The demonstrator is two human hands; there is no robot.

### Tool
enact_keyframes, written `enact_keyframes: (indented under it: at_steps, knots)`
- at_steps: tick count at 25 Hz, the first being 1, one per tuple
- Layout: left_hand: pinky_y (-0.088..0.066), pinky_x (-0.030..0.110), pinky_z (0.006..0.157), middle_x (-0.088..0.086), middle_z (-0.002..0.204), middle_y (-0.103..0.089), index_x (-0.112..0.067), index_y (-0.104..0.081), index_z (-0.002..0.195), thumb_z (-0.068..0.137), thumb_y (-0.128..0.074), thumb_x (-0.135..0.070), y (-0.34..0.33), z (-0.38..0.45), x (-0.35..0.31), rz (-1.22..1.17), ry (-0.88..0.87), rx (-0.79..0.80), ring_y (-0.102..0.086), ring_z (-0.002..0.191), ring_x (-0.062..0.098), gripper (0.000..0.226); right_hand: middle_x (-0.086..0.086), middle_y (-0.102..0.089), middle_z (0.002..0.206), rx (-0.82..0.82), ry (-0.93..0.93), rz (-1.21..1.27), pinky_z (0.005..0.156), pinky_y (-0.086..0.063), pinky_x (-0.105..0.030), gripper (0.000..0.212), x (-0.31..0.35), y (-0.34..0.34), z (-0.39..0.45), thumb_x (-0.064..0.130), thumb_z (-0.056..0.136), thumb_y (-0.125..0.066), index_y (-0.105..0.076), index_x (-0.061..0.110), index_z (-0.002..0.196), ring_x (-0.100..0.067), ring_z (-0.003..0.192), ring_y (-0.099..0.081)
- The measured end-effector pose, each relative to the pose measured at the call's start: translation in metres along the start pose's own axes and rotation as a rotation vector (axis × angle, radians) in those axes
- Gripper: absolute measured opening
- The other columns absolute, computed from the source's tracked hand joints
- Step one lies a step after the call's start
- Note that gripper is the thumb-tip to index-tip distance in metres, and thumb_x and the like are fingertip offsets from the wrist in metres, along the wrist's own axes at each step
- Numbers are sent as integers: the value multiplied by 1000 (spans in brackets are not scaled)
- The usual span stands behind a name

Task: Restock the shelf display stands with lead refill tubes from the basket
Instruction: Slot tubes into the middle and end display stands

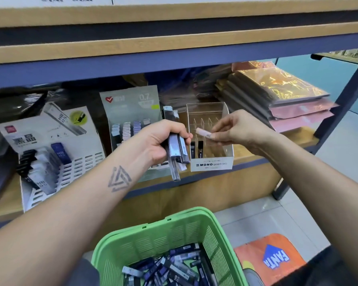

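Note:
My left hand [163, 139] grips a bundle of several grey lead refill tubes [176, 149] in front of the shelf. My right hand [232, 129] pinches one pale pink refill tube [203, 132] just above the clear MONO graph MG display stand [212, 165], which holds two dark tubes [196, 149] at its front left. A grey 0.7 stand [130, 112] with rows of pastel tubes sits behind my left hand. A white HB 0.5 stand [50, 153] at the left carries black, white and blue tubes. The green basket [196, 226] below holds many loose tubes.
The shelf board above [174, 48] hangs low over the stands. Stacked gold and pink wrapped packs [281, 96] fill the shelf's right side. A dark shelf post [339, 100] stands at the right. An orange Fanta bag [271, 259] lies on the tiled floor.

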State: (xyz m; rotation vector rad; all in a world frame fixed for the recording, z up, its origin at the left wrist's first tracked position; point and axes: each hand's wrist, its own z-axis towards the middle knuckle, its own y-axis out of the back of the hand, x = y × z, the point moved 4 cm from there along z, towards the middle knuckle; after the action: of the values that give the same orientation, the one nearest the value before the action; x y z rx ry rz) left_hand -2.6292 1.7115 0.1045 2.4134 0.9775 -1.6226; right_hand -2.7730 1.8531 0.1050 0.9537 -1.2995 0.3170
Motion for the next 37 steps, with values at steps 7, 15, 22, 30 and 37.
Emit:
enact_keyframes:
  at_steps: [7,15,22,30,37]
  knots:
    - [-53,31,64,14,72,-64,-1,-54,86,83,-51,12,-4,9,8,5,30,18,-60,60,17,14,-8,-74,83,-59,81,-158,73,-58,-27,23,-7,6,6,-6,77,-82,-78,11,93,-14,74,-67]
    - [-53,31,63,16,79,-63,0,-56,85,82,-53,12,-1,10,11,4,31,17,-60,61,17,13,-14,-72,86,-123,79,-91,69,-61,-24,24,-12,7,8,-5,84,-76,-76,4,106,-16,73,-73]
    - [-55,31,59,16,78,-64,2,-56,87,82,-54,12,2,9,11,2,39,9,-61,60,18,12,6,-68,78,-190,192,-585,60,-42,-14,12,-5,1,11,16,81,-82,-73,22,86,-10,77,-66]
    - [-54,31,60,14,74,-65,0,-56,85,83,-53,12,0,7,12,33,47,26,-61,60,17,13,-9,-74,93,-231,267,-714,87,-58,-39,21,-16,-14,14,5,94,-67,-75,10,113,-23,84,-70]
    - [-55,30,58,14,71,-66,0,-56,88,84,-52,12,2,6,14,25,59,19,-61,58,17,13,-9,-73,91,-237,213,-678,82,-58,-36,9,-29,-27,13,10,90,-74,-76,11,98,-24,87,-69]
